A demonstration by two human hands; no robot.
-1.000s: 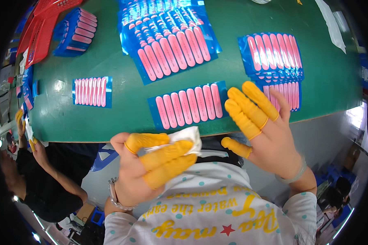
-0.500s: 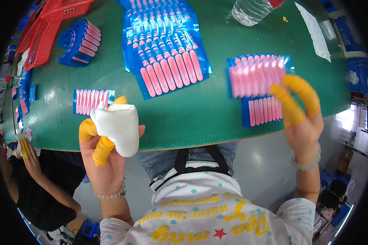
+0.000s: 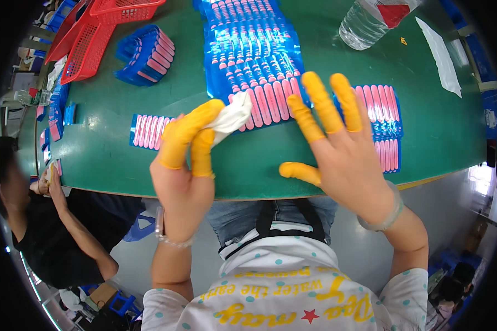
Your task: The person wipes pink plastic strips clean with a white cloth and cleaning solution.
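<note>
The left hand [image 3: 185, 171], its fingers capped in yellow rubber finger cots, pinches a crumpled white cloth [image 3: 232, 117] between thumb and forefingers, the fingertips narrow and closed on it. Half a second ago this cloth was lifted up near the table's edge; now it has come forward and down, so that it lies just past the fingertips, touching the near end of the long blue sheet of pink strips [image 3: 254, 60] on the green tabletop [image 3: 99, 160]. The right hand [image 3: 342, 160], which was farther to the right over the stack of blue cards with pink strips [image 3: 384, 118], has swung inward; its cot-covered fingers are spread wide, holding nothing, hovering beside the cloth with the stack just beyond its outer fingers. This suggests the cloth is being brought to the sheet while the free hand closes in on it. Left of the left fingers lies a single small blue card of pink strips [image 3: 146, 131], near but apart. Bare green surface stays open below both palms up to the table's front edge, and to the far right toward a clear plastic water bottle [image 3: 364, 25].
</note>
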